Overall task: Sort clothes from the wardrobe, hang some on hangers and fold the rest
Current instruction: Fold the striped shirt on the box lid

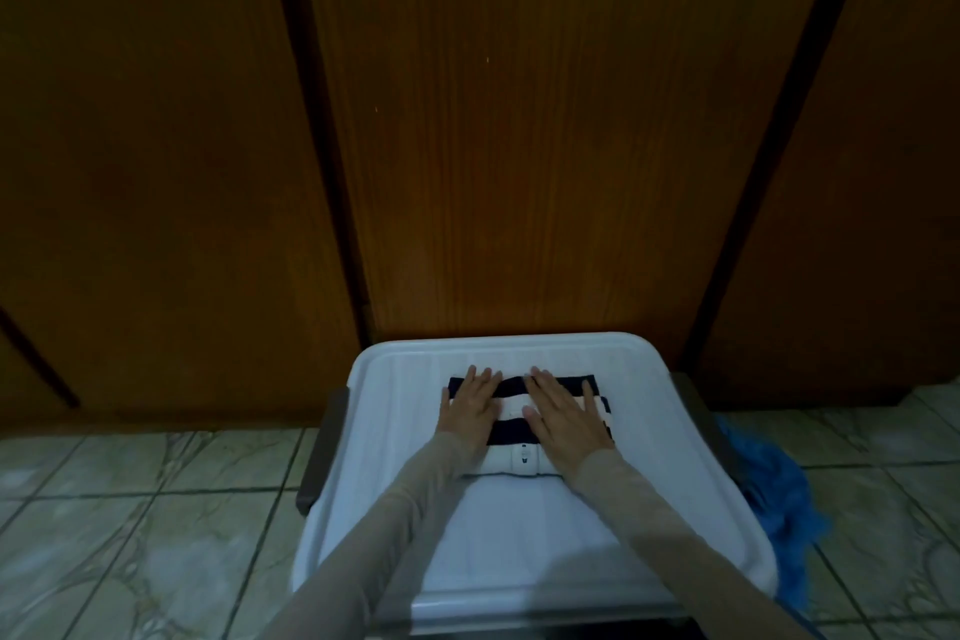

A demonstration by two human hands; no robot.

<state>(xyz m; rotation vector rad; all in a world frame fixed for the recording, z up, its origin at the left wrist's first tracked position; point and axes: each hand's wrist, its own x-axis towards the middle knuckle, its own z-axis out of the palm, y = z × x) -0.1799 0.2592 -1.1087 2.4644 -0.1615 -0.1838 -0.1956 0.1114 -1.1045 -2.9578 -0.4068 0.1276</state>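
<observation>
One navy-and-white striped folded garment (pixel 524 411) lies on the white rimmed plastic tray (pixel 384 431) before the closed brown wooden wardrobe doors (pixel 519 120). Left hand (pixel 470 411) and right hand (pixel 563 418) press it with fingers straight and flat, gripping nothing. This fold appears nearly finished; a crumpled blue cloth (pixel 779 509) beside the tray seemingly awaits sorting, and no hangers are visible.

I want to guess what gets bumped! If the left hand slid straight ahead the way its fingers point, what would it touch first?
Probably the raised back rim of the white tray. The left hand lies flat on the striped cloth, fingers pointing toward that rim, with the brown wardrobe door behind it.
</observation>
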